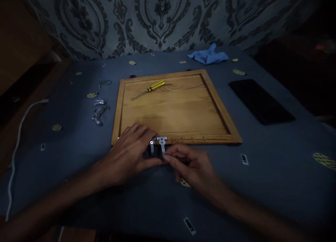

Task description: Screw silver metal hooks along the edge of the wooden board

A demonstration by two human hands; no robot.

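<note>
A framed wooden panel lies flat, with a row of small dark holes along its near edge. My left hand rests over the left part of that edge, fingers laid across the frame and thumb stretched apart toward the right. Beside its thumb, a metal hinge piece with a screw head shows at the edge, partly covered. My right hand pinches the lower end of a T-shaped metal bracket, whose wide top sits over the frame's near edge. A yellow-handled screwdriver lies on the panel.
Loose metal hinge parts lie left of the panel. A black phone-like slab is at the right, and a crumpled blue cloth at the back. A white cable runs down the left side of the blue-covered surface.
</note>
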